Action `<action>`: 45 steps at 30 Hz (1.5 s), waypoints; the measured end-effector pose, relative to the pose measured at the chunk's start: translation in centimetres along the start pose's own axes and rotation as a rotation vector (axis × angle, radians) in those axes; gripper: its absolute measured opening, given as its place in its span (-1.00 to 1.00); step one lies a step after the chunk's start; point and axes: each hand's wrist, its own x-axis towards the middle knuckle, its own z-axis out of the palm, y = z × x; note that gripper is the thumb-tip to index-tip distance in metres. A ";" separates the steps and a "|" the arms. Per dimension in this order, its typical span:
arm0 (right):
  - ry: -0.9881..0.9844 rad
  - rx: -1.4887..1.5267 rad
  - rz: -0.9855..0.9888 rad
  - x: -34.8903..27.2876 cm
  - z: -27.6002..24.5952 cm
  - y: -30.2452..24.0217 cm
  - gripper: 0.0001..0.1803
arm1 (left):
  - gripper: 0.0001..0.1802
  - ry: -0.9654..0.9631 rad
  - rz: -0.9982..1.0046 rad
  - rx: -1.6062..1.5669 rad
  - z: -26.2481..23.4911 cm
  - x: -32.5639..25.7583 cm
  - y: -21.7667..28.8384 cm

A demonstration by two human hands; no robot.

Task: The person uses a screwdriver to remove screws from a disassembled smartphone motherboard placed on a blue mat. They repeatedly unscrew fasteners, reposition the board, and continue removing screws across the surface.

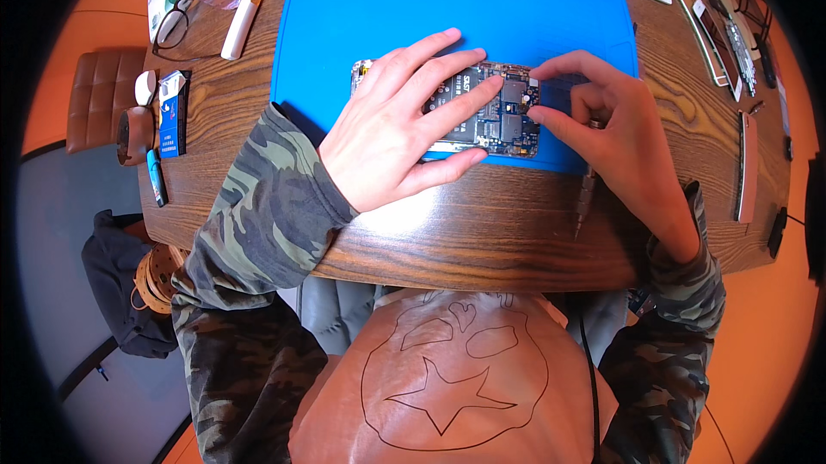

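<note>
An opened phone with its circuit board bare (503, 115) lies on a blue work mat (387, 8) on a wooden table. My left hand (400, 124) rests flat over the phone's left part, fingers spread across the board. My right hand (615, 133) sits at the phone's right end, thumb and forefinger pinching at the board's edge. A slim metal screwdriver (585, 197) is tucked in that hand, its tip pointing toward the table's near edge.
Several phone parts and frames (718, 29) lie at the table's right side. At the left are glasses (172, 25), a white pen-like tool (239, 25), a small box (172, 115) and a blue lighter (156, 176). A brown chair (99, 94) stands beyond the left edge.
</note>
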 end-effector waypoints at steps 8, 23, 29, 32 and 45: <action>-0.012 -0.004 -0.008 0.2 -0.1 0.1 -0.71 | -0.36 -0.016 0.001 0.034 -0.2 0.1 0.1; -0.028 0.048 0.039 0.3 -0.2 0.7 -0.75 | -0.47 0.009 0.044 0.007 -0.2 0.2 0.3; 0.101 0.174 -0.030 0.9 -0.9 0.5 -0.87 | -0.46 0.049 0.061 -0.048 0.1 0.3 0.1; 0.327 0.289 -0.139 1.0 -1.2 0.3 -0.92 | -0.46 0.087 0.046 -0.095 0.1 0.2 0.2; 0.355 -0.196 -0.842 -0.3 -0.1 1.0 -0.62 | -0.44 0.138 0.027 -0.112 0.0 -0.2 0.0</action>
